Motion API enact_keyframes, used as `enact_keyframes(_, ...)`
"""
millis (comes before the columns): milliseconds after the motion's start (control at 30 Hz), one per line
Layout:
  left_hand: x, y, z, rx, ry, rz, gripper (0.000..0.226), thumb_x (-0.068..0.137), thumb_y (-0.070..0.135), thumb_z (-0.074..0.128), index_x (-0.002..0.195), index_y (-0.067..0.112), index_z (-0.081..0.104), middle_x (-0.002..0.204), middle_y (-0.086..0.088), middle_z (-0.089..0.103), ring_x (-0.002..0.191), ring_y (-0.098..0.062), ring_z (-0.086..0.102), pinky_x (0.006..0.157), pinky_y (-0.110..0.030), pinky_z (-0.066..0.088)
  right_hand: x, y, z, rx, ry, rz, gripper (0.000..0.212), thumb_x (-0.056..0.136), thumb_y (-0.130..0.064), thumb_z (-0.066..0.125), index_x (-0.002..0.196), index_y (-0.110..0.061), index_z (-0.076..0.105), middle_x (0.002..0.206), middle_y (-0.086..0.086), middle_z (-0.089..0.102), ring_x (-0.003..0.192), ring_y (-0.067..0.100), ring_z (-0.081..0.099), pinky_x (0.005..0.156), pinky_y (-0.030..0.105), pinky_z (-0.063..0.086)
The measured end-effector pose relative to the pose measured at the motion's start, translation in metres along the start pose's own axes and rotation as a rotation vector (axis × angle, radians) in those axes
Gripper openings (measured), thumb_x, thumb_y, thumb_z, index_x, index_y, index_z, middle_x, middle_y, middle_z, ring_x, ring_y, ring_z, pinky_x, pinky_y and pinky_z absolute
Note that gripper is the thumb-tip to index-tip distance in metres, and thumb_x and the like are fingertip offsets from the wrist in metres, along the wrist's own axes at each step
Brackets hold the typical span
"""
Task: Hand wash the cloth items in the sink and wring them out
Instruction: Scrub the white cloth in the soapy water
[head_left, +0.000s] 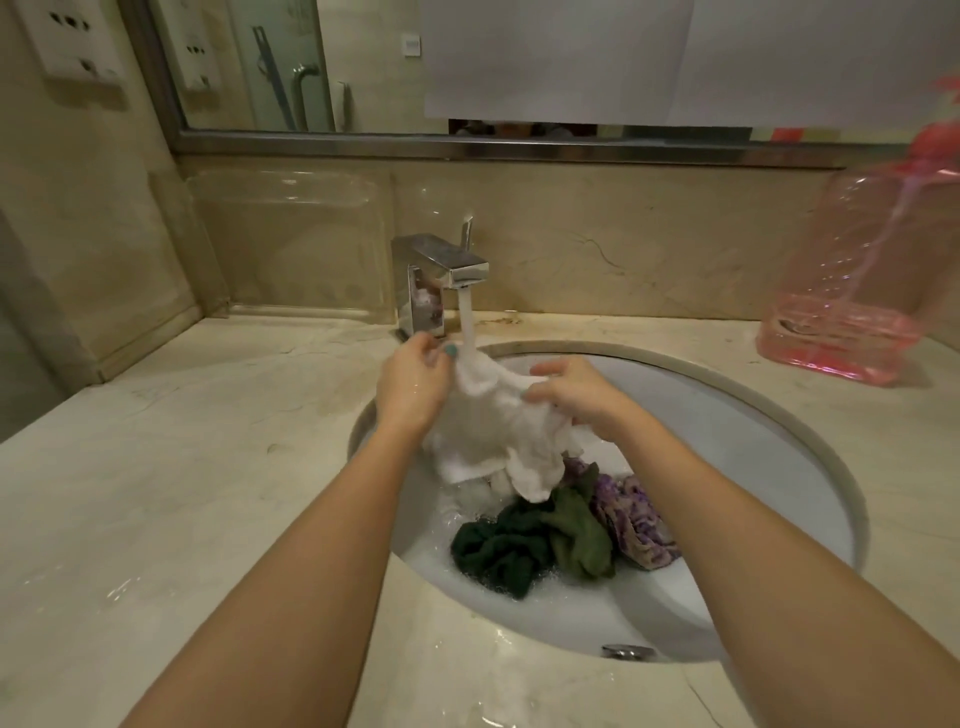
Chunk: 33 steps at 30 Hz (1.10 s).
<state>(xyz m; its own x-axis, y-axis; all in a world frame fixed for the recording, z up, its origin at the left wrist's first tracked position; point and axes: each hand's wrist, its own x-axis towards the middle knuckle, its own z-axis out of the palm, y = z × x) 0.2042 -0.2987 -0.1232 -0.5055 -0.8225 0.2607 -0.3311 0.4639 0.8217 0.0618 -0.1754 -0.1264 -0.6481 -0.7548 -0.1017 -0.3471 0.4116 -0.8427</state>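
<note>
A white cloth hangs over the oval sink, held up under the running water from the chrome faucet. My left hand grips its left upper edge and my right hand pinches its right upper edge. The cloth's lower end droops into the basin. Below it, in shallow water, lie a dark green cloth, an olive green cloth and a purple patterned cloth, bunched together.
The beige marble counter surrounds the sink. A pink clear plastic jug stands at the back right. A clear acrylic tray leans against the backsplash at the left. A mirror spans the wall above. The overflow fitting sits at the sink's near rim.
</note>
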Motion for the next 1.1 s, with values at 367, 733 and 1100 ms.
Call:
enact_keyframes(367, 0.015, 0.008, -0.054, 0.479, -0.305, 0.110, 0.038, 0.086, 0.043, 0.070, 0.086, 0.005, 0.070, 0.080, -0.006, 0.064, 0.071, -0.020, 0.057, 0.060, -0.030, 0.039, -0.013, -0.011, -0.034, -0.066, 0.083, -0.235, 0.020, 0.092, -0.032, 0.064, 0.101, -0.014, 0.066, 0.087, -0.002, 0.061, 0.072, 0.009, 0.053, 0.058, 0.023, 0.039)
enact_keyframes(733, 0.003, 0.051, -0.091, -0.065, -0.207, 0.084, 0.009, 0.087, 0.017, 0.072, 0.086, 0.008, 0.070, 0.071, -0.005, 0.061, 0.062, -0.015, 0.053, 0.052, -0.020, 0.041, -0.033, -0.064, -0.074, -0.506, 0.218, -0.269, 0.015, 0.093, -0.026, 0.063, 0.093, -0.012, 0.067, 0.086, 0.007, 0.063, 0.079, 0.021, 0.056, 0.062, 0.028, 0.041)
enact_keyframes(1100, -0.012, 0.137, -0.069, -0.222, -0.293, 0.220, 0.008, 0.091, 0.014, 0.067, 0.086, 0.008, 0.067, 0.078, -0.004, 0.064, 0.070, -0.012, 0.060, 0.058, -0.017, 0.049, -0.079, -0.115, -0.051, -0.028, -0.077, -0.380, 0.019, 0.085, -0.022, 0.073, 0.094, -0.010, 0.062, 0.092, 0.010, 0.067, 0.081, 0.015, 0.065, 0.075, 0.028, 0.057)
